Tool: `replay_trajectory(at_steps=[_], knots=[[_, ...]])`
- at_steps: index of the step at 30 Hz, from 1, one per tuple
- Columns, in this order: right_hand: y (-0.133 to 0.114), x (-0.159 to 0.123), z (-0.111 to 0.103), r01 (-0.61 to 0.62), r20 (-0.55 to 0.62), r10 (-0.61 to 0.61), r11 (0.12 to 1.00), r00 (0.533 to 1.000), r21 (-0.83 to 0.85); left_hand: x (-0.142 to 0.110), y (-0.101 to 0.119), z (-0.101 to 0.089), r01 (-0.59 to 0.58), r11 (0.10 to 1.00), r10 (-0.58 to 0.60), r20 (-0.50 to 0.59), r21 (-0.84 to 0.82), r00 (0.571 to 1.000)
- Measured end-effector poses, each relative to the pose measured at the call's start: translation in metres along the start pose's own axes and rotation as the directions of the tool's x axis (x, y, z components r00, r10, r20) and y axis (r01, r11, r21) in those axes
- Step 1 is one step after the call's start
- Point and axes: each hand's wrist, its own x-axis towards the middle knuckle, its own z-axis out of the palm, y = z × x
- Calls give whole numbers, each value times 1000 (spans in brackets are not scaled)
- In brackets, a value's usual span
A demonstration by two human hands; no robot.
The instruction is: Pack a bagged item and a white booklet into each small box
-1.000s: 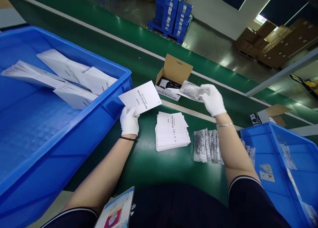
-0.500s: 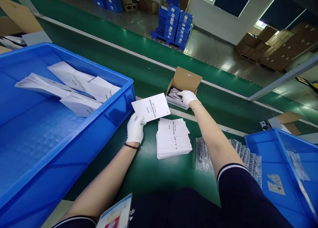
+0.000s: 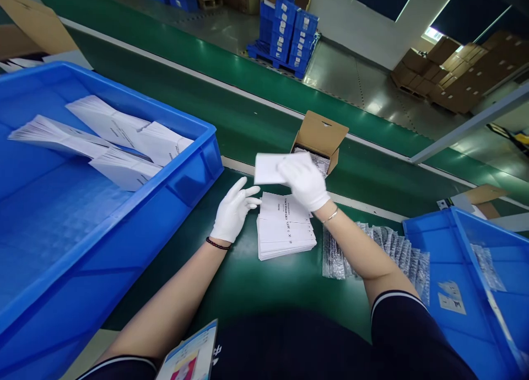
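Switching hands mid-frame: booklet (image 3: pixel 266 169), right hand (image 3: pixel 306 184) pinching it | left hand (image 3: pixel 235 212) emptied, fingers spread | wrapped packet (image 3: pixel 320 162) in box (image 3: pixel 324 132)

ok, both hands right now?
Left hand: open, nothing visible in it.
Right hand: closed on a white booklet, motion-blurred.

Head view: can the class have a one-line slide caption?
Gloved right hand holds a white booklet by an open box; the open left hand is near a stack.
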Motion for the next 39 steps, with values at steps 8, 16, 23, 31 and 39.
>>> replay_trajectory(at_steps=[8,16,23,31,39], knots=[[120,-6,21,-388,231,393,919,890,-68,9,-10,-14,-127,953,147,-52,277,988],[62,-39,10,-102,325,41,979,945,175,9,-14,-15,-184,616,194,79,766,978],[36,-63,1,-166,636,-97,925,765,341,7,-23,-15,-461,468,151,446,754,882],[33,-65,5,-112,529,-14,972,849,206,1,-21,-14,-369,608,218,300,703,929],[0,-80,-7,157,-1,-157,988,988,10,-9,-2,-2,90,988,-107,136,125,985]])
